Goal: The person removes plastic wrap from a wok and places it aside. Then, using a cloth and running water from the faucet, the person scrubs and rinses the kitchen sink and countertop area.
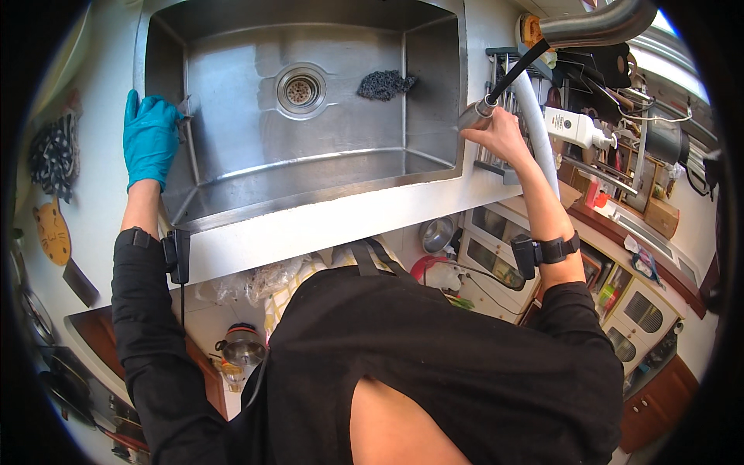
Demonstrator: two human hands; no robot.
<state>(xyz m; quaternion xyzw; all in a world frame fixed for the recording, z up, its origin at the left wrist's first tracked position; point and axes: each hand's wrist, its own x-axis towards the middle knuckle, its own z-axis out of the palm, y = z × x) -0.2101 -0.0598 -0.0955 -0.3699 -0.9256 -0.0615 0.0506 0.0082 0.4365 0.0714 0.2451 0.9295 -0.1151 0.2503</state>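
My left hand (152, 136), in a teal rubber glove, is at the left rim of a stainless steel sink (232, 93). Its fingers are curled over a crumpled greyish piece (185, 119), possibly cloth, which pokes out against the sink's left wall and is mostly hidden. With my bare right hand (501, 135) I grip the metal pull-out spray head (478, 113) at the sink's right rim. A black hose (517, 70) runs from it up to the curved faucet spout (598, 26). On the sink floor, right of the drain strainer (301, 91), lies a dark steel-wool scourer (383, 85).
A white pump bottle (575, 128) and a dish rack (505, 64) stand right of the sink. On the left counter are a dark patterned cloth (53, 154) and a cat-faced wooden board (53, 232). A metal pot (243, 349) sits low at my left.
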